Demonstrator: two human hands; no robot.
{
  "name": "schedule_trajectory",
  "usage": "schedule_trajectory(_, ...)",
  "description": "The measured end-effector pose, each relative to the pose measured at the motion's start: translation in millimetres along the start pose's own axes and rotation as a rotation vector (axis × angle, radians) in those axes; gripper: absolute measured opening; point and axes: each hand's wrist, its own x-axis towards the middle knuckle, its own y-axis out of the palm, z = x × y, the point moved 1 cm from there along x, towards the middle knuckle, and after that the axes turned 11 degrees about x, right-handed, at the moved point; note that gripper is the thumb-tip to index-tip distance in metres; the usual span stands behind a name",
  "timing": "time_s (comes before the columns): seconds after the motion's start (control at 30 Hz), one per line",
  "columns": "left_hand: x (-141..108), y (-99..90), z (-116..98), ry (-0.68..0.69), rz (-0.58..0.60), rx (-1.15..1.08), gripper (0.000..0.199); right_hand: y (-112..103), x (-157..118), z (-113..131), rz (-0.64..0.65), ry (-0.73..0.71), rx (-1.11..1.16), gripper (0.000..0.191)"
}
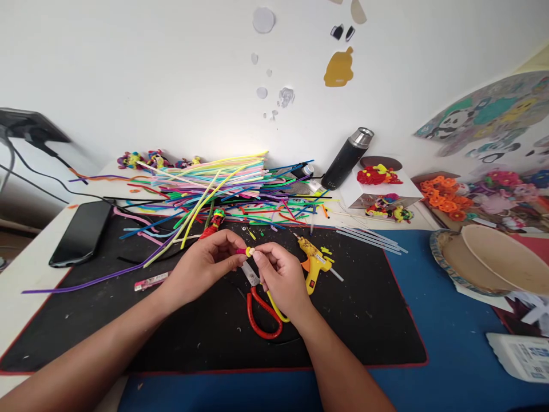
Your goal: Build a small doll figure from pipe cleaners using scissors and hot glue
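Over the black mat, my left hand (211,262) pinches a small magenta and yellow pipe cleaner piece (249,252) between thumb and fingertips. My right hand (283,277) grips the same piece from the other side, at its pale end. A yellow pipe cleaner length (278,308) curves out beneath my right hand; whether it joins the piece is hidden. Below the hands lie scissors with red handles (264,333), their blades partly covered. Just behind my left hand is a red pipe cleaner figure (211,228) with a green and multicoloured top.
Many coloured pipe cleaners (223,183) are heaped at the back. A yellow glue gun (315,263) lies right of my hands, near clear glue sticks (373,240). A phone (81,233) rests at left, a black flask (346,160) leans behind, and bowls (446,257) sit at right.
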Motion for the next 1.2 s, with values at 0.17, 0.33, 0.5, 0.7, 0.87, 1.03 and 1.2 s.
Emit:
schedule_trajectory(0.17,0.0,-1.9,-0.7,-0.005,-0.006,0.003,0.028,-0.3,0.6,-1.3,0.004,-0.006,0.006,0.026)
schedule_trajectory(0.33,0.7,-5.1,-1.6,0.001,-0.024,0.016,0.028,-0.1,1.2,-2.2,0.004,-0.012,0.02,0.026)
schedule_trajectory(0.5,0.0,-2.2,0.4,0.035,-0.002,0.088,0.021,-1.0,2.1,-4.2,-0.001,-0.02,-0.011,0.027)
schedule_trajectory(0.7,4.6,-5.4,1.5,0.004,0.03,-0.02,0.034,-2.6,2.7,-4.8,-0.021,-0.031,-0.024,0.029)
schedule_trajectory(0.87,8.4,-17.1,2.7,-0.011,0.038,0.064,0.04,-2.6,3.7,-4.0,-0.048,-0.047,-0.009,0.031)
schedule_trajectory(1.03,7.6,-17.8,5.2,-0.015,0.183,0.122,0.039,-2.2,2.7,-2.4,-0.063,-0.057,-0.001,0.034)
schedule_trajectory(1.2,7.6,-14.8,1.9,0.002,0.135,0.135,0.036,-2.4,2.5,-2.8,-0.062,-0.059,-0.023,0.033)
